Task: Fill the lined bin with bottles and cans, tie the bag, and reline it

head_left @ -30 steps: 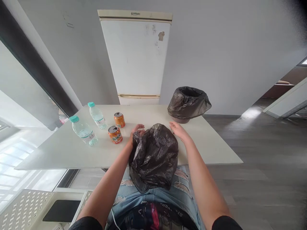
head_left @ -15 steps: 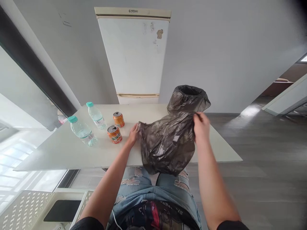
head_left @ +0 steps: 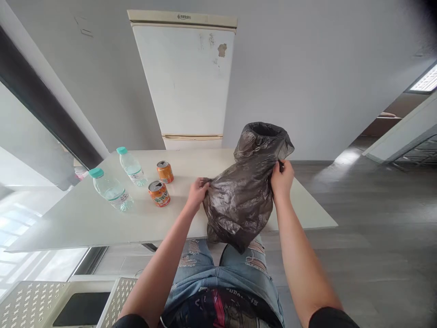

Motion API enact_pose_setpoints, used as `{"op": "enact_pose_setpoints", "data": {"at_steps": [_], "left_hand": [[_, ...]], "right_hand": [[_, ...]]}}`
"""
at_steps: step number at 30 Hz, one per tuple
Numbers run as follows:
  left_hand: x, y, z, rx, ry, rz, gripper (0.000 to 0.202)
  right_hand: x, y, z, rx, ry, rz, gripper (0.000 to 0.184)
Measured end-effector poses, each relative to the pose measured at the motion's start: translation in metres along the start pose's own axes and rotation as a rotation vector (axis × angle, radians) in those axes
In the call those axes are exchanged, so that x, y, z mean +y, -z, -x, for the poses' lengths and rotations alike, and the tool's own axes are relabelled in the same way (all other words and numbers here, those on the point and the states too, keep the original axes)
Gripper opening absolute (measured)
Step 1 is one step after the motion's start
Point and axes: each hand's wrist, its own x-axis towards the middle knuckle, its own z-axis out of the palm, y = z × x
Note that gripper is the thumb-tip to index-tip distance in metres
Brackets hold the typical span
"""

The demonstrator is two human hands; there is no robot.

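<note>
On my remote feed I note lettering on the refrigerator (head_left: 184, 77), nearer orange drink can (head_left: 159, 194), nearer bottle's label (head_left: 119, 198) and shirt (head_left: 221, 307); none legible.

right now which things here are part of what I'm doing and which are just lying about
In use: dark plastic bag, gripped by left hand and right hand.
Lying about, apparently: two orange cans, two capped bottles, perhaps the bagged container.

Home, by look; exact room unclear: scuffed white fridge (head_left: 187, 82) near twelve o'clock against grey wall (head_left: 300, 82), pale counter (head_left: 71, 223) just in front, plank-look floor (head_left: 368, 228) at three.
</note>
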Motion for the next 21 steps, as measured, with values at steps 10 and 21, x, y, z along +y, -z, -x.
{"op": "enact_pose_setpoints", "data": {"at_steps": [10, 21], "left_hand": [[0.043, 0.031, -0.028, 0.408, -0.181, -0.449, 0.032], [0.009, -0.057, 0.046, -0.205, -0.435, -0.917, 0.069]], "right_hand": [[0.075, -0.034, 0.044, -0.298, -0.292, 0.374, 0.033], [0.071, -0.019, 0.054, -0.347, -0.266, 0.494, 0.024]]}}
